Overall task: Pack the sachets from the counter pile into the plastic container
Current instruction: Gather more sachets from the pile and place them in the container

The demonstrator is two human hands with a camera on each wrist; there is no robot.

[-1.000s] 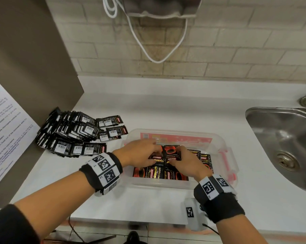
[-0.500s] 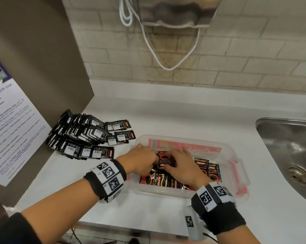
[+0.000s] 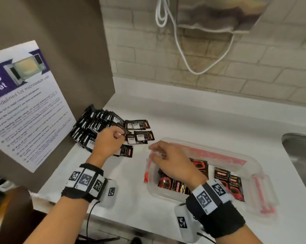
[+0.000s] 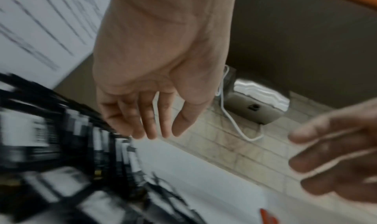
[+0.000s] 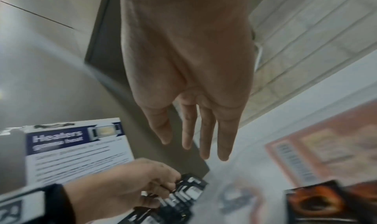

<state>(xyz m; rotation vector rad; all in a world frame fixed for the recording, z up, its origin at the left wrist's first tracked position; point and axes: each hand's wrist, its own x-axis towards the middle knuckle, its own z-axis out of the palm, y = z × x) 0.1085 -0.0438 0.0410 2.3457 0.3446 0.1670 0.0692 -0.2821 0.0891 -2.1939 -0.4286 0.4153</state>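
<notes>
Reaching over the sachet pile at the counter's back-left corner, left hand with fingers loosely extended, touching the top sachets, nothing clearly gripped. Hovering above the near-left edge of the plastic container, right hand with fingers straight and relaxed, holding nothing. Lying flat inside the container beneath and right of that hand, several packed sachets.

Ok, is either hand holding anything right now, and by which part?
The right hand holds nothing. The left hand has its fingers at the edge of the sachet pile; whether it has a grip cannot be told.
</notes>
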